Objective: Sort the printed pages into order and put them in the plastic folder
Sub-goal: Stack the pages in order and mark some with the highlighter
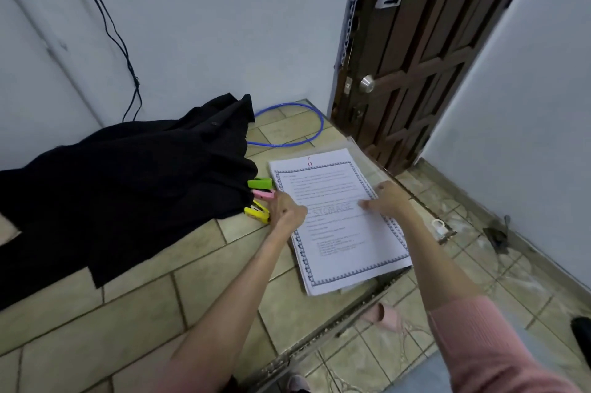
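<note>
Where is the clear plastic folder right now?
The clear plastic folder lies under the stack of printed pages, its far corner showing near the brown wooden door.

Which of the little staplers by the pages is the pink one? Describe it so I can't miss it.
Find the black cloth on the tiled ledge; three small staplers lie along its right edge, beside the printed pages. The pink stapler is the middle one, between green and yellow.

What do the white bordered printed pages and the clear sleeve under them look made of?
White bordered printed pages: plain matte paper, going by the flat, non-glossy surface and thin stacked edges. Clear sleeve beneath: probably thin glossy transparent plastic, since the floor tiles show through it and its edge catches light.
</note>
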{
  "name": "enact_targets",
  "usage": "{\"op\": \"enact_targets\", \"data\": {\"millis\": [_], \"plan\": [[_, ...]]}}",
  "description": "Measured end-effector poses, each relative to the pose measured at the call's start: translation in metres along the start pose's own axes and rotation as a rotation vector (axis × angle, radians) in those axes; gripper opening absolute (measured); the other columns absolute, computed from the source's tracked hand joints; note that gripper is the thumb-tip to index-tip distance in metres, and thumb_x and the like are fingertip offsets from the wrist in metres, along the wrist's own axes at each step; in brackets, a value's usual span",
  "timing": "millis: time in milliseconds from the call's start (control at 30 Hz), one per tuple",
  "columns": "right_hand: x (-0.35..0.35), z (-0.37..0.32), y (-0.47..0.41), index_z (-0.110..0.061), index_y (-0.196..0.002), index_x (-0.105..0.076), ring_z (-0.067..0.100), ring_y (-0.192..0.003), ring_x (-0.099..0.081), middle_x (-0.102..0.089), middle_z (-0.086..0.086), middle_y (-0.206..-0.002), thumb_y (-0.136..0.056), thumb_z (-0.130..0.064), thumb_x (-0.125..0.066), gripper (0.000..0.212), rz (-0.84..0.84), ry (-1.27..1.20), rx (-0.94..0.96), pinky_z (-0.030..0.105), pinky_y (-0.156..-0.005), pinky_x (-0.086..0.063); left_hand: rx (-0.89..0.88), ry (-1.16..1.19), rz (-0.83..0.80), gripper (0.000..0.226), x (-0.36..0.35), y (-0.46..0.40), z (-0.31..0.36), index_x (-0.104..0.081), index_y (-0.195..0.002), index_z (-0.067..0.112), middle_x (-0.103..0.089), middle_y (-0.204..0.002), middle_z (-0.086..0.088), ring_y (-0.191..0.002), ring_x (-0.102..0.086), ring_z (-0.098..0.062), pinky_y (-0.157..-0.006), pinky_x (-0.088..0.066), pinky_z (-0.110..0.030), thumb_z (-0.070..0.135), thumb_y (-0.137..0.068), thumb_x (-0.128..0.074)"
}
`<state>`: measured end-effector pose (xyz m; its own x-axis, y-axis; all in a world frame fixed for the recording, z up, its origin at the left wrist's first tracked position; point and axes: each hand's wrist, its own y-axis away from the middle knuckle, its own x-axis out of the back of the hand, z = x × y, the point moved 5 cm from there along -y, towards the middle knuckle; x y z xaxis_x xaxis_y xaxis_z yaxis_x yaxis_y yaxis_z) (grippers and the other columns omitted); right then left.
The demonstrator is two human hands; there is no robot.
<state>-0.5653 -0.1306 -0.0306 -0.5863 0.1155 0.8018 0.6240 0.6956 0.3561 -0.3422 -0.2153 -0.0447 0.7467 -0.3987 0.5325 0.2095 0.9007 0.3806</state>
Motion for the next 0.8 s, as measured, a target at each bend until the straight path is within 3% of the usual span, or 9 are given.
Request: {"op": "enact_targets", "data": {"millis": [67,100,200,267,367,433,500,667,800], "plan": [[-0.004,0.0,-0.003,0.0,-0.12,-0.055,0.029,-0.108,-0.058,-0.06,0.015,-0.12,-0.074,-0.034,-0.078,0.062,-0.027,-0.004,-0.024,0.029,-0.077,-0.044,0.068,0.006,-0.01,0.07,0.001,-0.001,-0.001,-0.019,-0.143,-0.001,-0.01,-0.155,-0.022,-0.134,-0.034,-0.032,-0.098,-0.042,-0.035,0.01,-0.087,-0.059],[-0.006,0.001,-0.005,0.001,-0.114,-0.059,0.029,-0.101,-0.061,-0.064,0.015,-0.112,-0.072,-0.033,-0.079,0.058,-0.035,-0.012,-0.038,0.028,-0.07,-0.043,0.065,0.01,0.012,0.068,0.002,-0.002,-0.001,-0.019,-0.142,-0.004,-0.011,-0.155,-0.022,-0.135,-0.032,-0.033,-0.098,-0.041,-0.035,0.01,-0.089,-0.059],[-0.009,0.007,-0.013,0.005,-0.106,-0.061,0.03,-0.095,-0.064,-0.067,0.016,-0.105,-0.07,-0.026,-0.082,0.052,-0.05,-0.139,-0.094,0.033,-0.074,-0.051,0.013,0.046,0.101,0.044,0.01,-0.004,-0.002,-0.043,-0.125,-0.004,-0.05,-0.131,-0.019,-0.114,-0.053,-0.033,-0.082,-0.047,-0.034,0.011,-0.088,-0.06],[-0.005,0.008,-0.012,0.006,-0.105,-0.06,0.031,-0.093,-0.064,-0.066,0.015,-0.104,-0.074,-0.02,-0.079,0.045,-0.063,-0.204,-0.111,0.037,-0.08,-0.053,-0.01,0.07,0.106,0.035,0.013,-0.005,-0.002,-0.054,-0.118,-0.001,-0.06,-0.119,-0.015,-0.104,-0.058,-0.03,-0.076,-0.048,-0.03,0.015,-0.087,-0.062],[-0.002,0.007,-0.01,0.003,-0.112,-0.059,0.033,-0.095,-0.063,-0.065,0.018,-0.107,-0.082,-0.014,-0.072,0.037,-0.114,-0.326,-0.118,0.042,-0.083,-0.051,-0.007,0.257,0.059,0.03,0.011,-0.004,0.0,-0.056,-0.116,0.004,-0.061,-0.111,-0.006,-0.105,-0.058,-0.026,-0.08,-0.046,-0.028,0.014,-0.088,-0.06],[-0.005,0.008,-0.009,-0.001,-0.114,-0.06,0.034,-0.096,-0.064,-0.066,0.017,-0.11,-0.086,-0.017,-0.068,0.034,-0.169,-0.331,-0.108,0.046,-0.087,-0.052,0.003,0.465,-0.011,0.029,0.007,-0.002,0.001,-0.053,-0.119,0.006,-0.061,-0.115,-0.008,-0.108,-0.059,-0.027,-0.089,-0.05,-0.035,0.01,-0.091,-0.055],[-0.006,0.008,-0.005,-0.003,-0.113,-0.062,0.033,-0.094,-0.065,-0.067,0.015,-0.109,-0.088,-0.02,-0.065,0.03,-0.185,-0.37,-0.071,0.048,-0.089,-0.052,0.023,0.622,-0.062,0.032,0.01,0.006,0.0,-0.048,-0.126,0.005,-0.059,-0.12,-0.011,-0.107,-0.059,-0.028,-0.089,-0.05,-0.038,0.005,-0.093,-0.051],[-0.011,-0.003,0.011,-0.005,-0.112,-0.065,0.032,-0.096,-0.069,-0.071,0.013,-0.109,-0.08,-0.028,-0.074,0.04,-0.345,-0.663,0.044,0.051,-0.089,-0.053,-0.024,0.762,-0.118,0.039,0.032,0.022,-0.013,-0.053,-0.127,0.006,-0.06,-0.126,-0.012,-0.113,-0.059,-0.028,-0.097,-0.048,-0.044,0.001,-0.089,-0.058],[-0.027,-0.036,0.04,-0.003,-0.11,-0.065,0.029,-0.091,-0.07,-0.07,0.015,-0.109,-0.074,-0.019,-0.076,0.041,-0.455,-0.708,0.138,0.041,-0.078,-0.058,-0.054,0.804,-0.059,0.034,0.075,0.039,-0.043,-0.056,-0.124,0.012,-0.064,-0.119,-0.006,-0.106,-0.063,-0.024,-0.094,-0.05,-0.043,0.01,-0.09,-0.059]]}}
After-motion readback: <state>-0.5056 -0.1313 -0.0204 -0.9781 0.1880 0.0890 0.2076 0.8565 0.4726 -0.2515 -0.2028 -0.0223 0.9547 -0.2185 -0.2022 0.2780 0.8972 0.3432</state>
